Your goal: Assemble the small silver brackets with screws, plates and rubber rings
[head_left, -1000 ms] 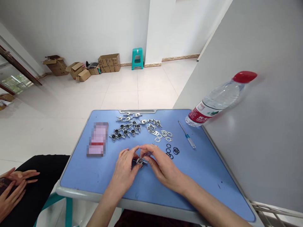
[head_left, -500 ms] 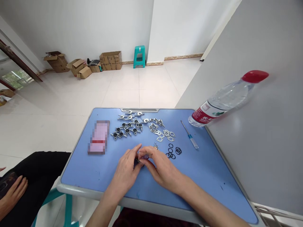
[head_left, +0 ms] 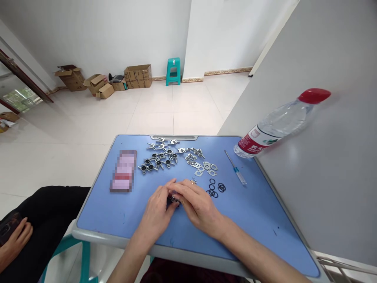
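Observation:
Near the front middle of the blue table [head_left: 141, 224], my left hand [head_left: 156, 207] is closed around a small metal fitting [head_left: 174, 199], mostly hidden by fingers. My right hand [head_left: 199, 206] meets it from the other side, thumb and fingers pinched on the same piece. Just beyond the fingertips lies a little pile of screws [head_left: 193, 181]. Black rubber rings [head_left: 212, 188] are scattered to the right of my right hand. Flat metal gaskets [head_left: 212, 167] lie farther back, beside metal brackets [head_left: 193, 156]. Several metal fittings with black round centres [head_left: 159, 162] are grouped at back left.
A blue-handled screwdriver [head_left: 239, 175] lies at right, near a tilted-looking water bottle [head_left: 260, 135] by the grey panel [head_left: 332, 169]. A blurred pink item [head_left: 123, 173] is at left. Beyond the left edge, another person's hand [head_left: 20, 237] holds a phone. Cardboard boxes [head_left: 138, 76] and a stool [head_left: 173, 72] stand behind.
My right hand's fingers have come down and closed further over the fitting, and more of its metal shows between the hands. The loose parts on the table have not moved.

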{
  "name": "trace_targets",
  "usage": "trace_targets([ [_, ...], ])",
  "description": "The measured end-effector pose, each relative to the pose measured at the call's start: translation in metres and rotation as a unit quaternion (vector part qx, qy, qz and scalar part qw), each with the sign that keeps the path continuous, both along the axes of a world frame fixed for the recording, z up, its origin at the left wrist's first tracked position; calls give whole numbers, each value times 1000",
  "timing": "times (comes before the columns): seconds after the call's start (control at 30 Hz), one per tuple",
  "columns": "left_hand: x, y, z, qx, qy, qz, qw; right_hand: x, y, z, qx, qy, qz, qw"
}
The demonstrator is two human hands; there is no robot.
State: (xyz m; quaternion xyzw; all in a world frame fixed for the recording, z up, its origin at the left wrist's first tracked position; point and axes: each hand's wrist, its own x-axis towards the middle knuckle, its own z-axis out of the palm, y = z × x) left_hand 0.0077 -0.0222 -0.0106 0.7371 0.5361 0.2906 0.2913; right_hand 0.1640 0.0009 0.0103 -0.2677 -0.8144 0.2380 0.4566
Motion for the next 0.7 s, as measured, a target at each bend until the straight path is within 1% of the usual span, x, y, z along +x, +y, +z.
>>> trace_targets([
  [0.13, 0, 0, 0, -2, -2, -2, 1000, 3, 1, 6, -25, -16, 17, 999],
  [0.23, 0, 0, 0, -8, -9, -2, 1000, 4, 2, 7, -49, -20, 15, 999],
  [0.37, 0, 0, 0, -5, -7, -8, 1000, 3, 3, 4, -25, -12, 6, 1000],
  [0.5, 0, -1, 2, -26, 5, 2, 1000, 6, 2, 6, -16, 0, 2, 1000],
  [0.57, 0, -1, 2, -29, 11, 7, 999, 11, 1, 10, -15, 19, -21, 999],
  [0.63, 0, -2, 3, -27, 10, 6, 1000, 20, 1, 14, -32, 20, -64, 997],
  [0.67, 0, -2, 4, -23, 9, 4, 1000, 24, 2, 16, -56, -1, -85, 995],
  [0.7, 0, -2, 4, -19, 8, 1, 1000, 29, 3, 17, -91, -43, -97, 990],
])
